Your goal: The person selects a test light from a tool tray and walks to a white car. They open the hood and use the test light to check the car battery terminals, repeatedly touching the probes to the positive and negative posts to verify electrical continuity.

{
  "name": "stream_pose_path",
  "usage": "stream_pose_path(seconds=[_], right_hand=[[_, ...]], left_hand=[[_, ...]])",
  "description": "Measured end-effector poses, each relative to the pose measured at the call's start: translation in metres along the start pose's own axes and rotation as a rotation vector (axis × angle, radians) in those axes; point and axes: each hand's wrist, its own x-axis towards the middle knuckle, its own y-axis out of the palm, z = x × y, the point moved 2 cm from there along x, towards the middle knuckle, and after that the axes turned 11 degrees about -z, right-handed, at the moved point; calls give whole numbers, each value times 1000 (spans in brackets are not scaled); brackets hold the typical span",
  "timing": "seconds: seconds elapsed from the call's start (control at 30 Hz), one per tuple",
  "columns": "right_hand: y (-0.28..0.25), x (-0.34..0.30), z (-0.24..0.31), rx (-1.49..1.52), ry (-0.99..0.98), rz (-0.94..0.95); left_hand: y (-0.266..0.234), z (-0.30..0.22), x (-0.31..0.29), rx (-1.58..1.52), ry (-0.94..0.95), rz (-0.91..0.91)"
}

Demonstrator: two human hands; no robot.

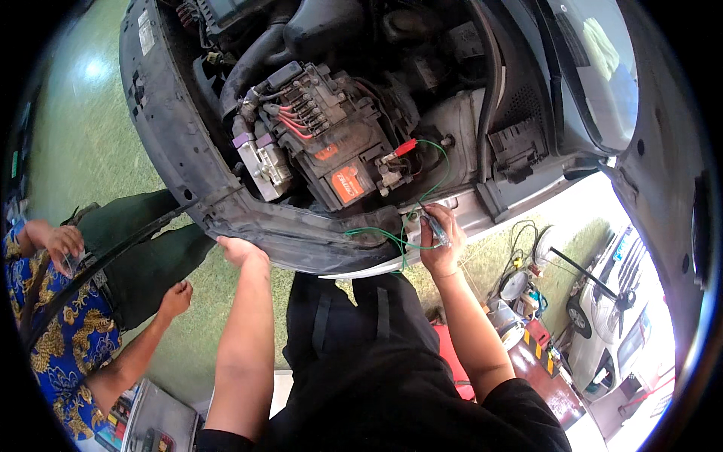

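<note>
a clear-bodied probe [437,230] lies in the right hand [443,248], whose fingers are closed around it, beside the light-coloured edge of the car body. a thin green wire [446,162] loops about this hand and runs up to a red clip [401,149], which sits at the terminal end of the battery [348,184], a dark case with an orange label. on top of the battery is a fuse block [305,105] with short red cables. the left hand [245,252] rests at the black trim [282,233] of the car's edge; its fingers are partly hidden, so how far open it is, or whether it grips, cannot be told. at far left stands another person [68,331] in a blue and gold patterned shirt; at right is a white car [602,316].
</note>
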Motion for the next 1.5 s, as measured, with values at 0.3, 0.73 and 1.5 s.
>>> stream_pose_path(seconds=[0.3,0.73,1.5], right_hand=[[-5,-11,4,-94,-98,-71],[-71,31,-14,-16,-149,-84],[-37,-5,-35,-46,155,-241]], left_hand=[[-14,-12,-17,-6,-38,124],[-208,129,-9,1003,375,1499],[-332,91,-70,1256,868,1698]])
